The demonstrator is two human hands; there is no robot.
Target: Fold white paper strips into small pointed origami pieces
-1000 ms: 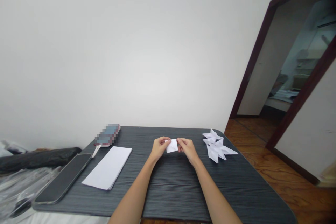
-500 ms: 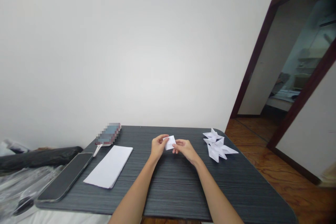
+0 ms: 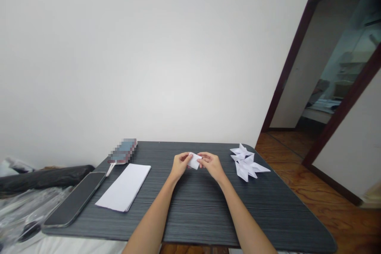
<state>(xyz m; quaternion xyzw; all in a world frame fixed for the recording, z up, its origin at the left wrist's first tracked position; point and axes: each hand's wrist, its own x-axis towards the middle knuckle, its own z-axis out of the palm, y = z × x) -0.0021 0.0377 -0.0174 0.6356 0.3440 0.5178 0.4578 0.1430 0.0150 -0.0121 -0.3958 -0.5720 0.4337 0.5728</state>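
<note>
A small folded piece of white paper (image 3: 195,161) is held up above the dark table (image 3: 196,210). My left hand (image 3: 180,165) pinches its left edge between thumb and fingers. On the opposite side, my right hand (image 3: 210,164) grips the right edge the same way. The fingers behind the paper are partly hidden. To the right lie several folded white paper pieces with pointed tips (image 3: 247,162), bunched together. A stack of white paper sheets (image 3: 125,187) rests on the table to the left of my hands.
A phone-like black slab (image 3: 76,199) lies along the table's left edge. Behind it sits a blurred-out device (image 3: 123,151) with a white strip. Clear plastic wrapping (image 3: 29,204) and a black roll (image 3: 44,178) are left of the table. A white wall (image 3: 149,55) rises behind.
The small paper has turned clockwise between my hands and is now tilted. My right hand has shifted its fingers up along the paper's right side.
</note>
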